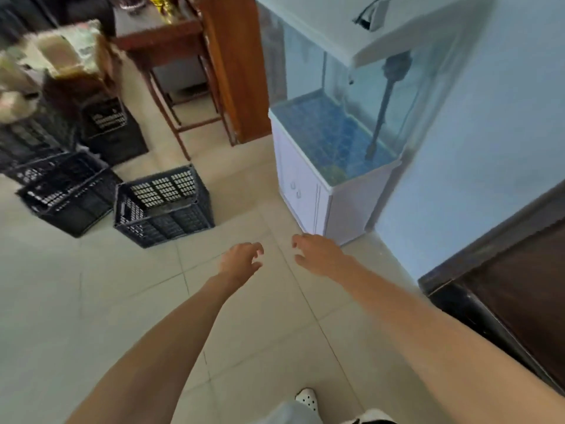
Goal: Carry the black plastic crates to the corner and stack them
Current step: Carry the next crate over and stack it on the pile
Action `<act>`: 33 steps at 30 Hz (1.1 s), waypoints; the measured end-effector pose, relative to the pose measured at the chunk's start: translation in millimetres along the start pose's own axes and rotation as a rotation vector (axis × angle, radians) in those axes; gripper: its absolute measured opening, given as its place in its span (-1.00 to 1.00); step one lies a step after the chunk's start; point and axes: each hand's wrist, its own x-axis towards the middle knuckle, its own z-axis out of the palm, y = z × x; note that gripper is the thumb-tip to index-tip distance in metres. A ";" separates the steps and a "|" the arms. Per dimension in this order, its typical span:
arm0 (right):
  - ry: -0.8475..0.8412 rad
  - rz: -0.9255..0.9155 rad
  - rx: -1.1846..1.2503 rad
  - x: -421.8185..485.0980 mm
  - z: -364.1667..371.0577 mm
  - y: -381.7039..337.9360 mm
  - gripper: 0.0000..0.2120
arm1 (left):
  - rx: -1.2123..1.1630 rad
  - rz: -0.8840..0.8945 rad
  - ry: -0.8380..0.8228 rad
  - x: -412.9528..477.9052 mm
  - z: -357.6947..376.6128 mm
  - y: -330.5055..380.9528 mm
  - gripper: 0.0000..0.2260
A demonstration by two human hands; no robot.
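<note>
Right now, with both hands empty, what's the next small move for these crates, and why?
The left hand and right hand hold nothing, and the nearest crate stands on the floor ahead to the left, apart from the others. So probably step toward it and reach both hands for its rim.

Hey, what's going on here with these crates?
A person stretches both arms out over the floor. The left hand and right hand hold nothing, fingers loosely curled. The nearest crate sits on the floor ahead to the left, untouched, with a second crate beside it. A fish tank stands on the right.
</note>
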 end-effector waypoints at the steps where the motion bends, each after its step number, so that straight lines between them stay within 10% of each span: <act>1: -0.012 -0.052 -0.006 19.8 -3.5 -14.4 -0.71 | -0.003 -0.038 0.018 1.0 -6.9 -18.9 -0.76; 19: -0.220 -0.272 -0.150 355.5 -40.4 -109.8 -0.70 | -0.129 -0.359 0.211 139.8 -114.2 -241.8 -0.77; 33: -0.366 -0.426 -0.180 563.2 20.3 -337.3 -0.87 | -0.192 -0.543 0.253 156.3 -186.8 -518.2 -0.76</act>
